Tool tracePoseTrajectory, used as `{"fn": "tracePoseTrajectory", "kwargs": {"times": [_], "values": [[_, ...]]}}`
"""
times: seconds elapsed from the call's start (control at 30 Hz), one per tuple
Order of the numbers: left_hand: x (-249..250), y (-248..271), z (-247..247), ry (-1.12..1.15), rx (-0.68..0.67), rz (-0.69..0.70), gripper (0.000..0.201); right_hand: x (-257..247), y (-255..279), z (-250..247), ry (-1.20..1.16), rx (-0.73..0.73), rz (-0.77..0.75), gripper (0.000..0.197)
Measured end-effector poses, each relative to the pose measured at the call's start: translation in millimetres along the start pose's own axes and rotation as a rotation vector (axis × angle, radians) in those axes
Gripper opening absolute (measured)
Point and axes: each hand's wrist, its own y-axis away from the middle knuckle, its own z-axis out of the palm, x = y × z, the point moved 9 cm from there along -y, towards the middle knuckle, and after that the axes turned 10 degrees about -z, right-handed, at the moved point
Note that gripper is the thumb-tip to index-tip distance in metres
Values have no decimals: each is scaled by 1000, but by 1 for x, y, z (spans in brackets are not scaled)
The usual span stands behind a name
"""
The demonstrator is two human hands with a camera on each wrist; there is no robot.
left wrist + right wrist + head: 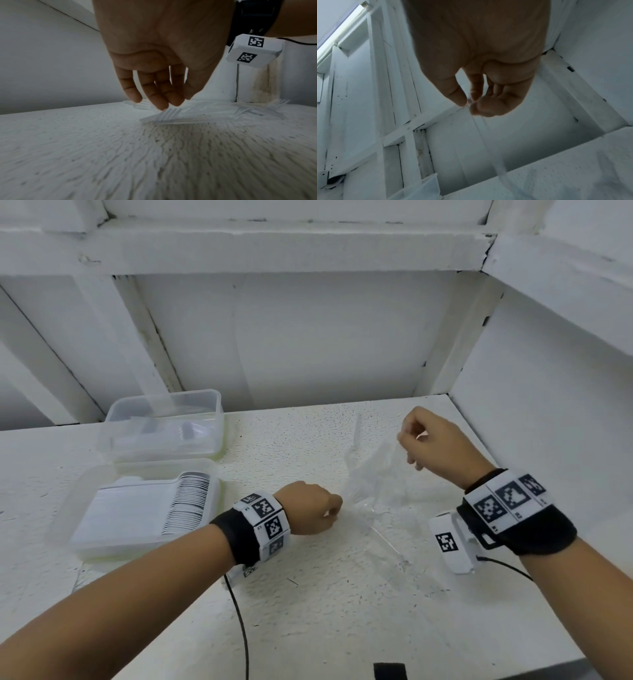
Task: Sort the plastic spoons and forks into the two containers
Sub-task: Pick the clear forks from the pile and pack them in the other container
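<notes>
On the white worktop [308,594], seen from my head, two clear containers [161,426] sit at the left, one behind the other. The near container [144,508] holds a packed stack of white cutlery; the far one holds a few pieces. A loose pile of clear cutlery [373,491] lies between my hands. My left hand [310,508] rests at the pile's left edge, fingers curled down. My right hand [435,440] is raised above the pile's far side, fingertips pinched on a clear piece [387,460] that hangs down toward the pile.

From the left wrist, my left fingers [154,94] point down, nearly straight, their tips touching the tines of a clear fork [169,113] lying on the pile; I cannot tell whether they grip it.

From the right wrist, my right thumb and fingertips [458,97] pinch the end of the thin clear piece [481,135], which hangs below them; whether it is a spoon or a fork is too blurred to tell.
</notes>
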Motion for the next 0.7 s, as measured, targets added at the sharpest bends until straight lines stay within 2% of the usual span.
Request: {"fn": "tracePoseTrajectory", "kwargs": {"times": [0.13,0.27,0.37,0.53,0.6,0.67,0.7], "values": [[-5,-12,-4,84,44,-62,34,7,5,-8,-210,175,51,12],[0,-20,10,-26,-35,-74,43,34,19,3,-328,243,142,19],[5,-22,10,-95,-14,-57,37,60,32,28,-253,101,251,29],[7,-23,5,-24,-43,-69,25,58,41,64,184,-297,195,34],[8,-21,4,58,-83,-83,18,55,41,71,273,-377,198,26],[7,-18,4,102,-126,-94,3,53,39,73,266,-380,210,10],[7,-16,4,117,-140,-98,4,52,38,73,233,-367,219,5]]}}
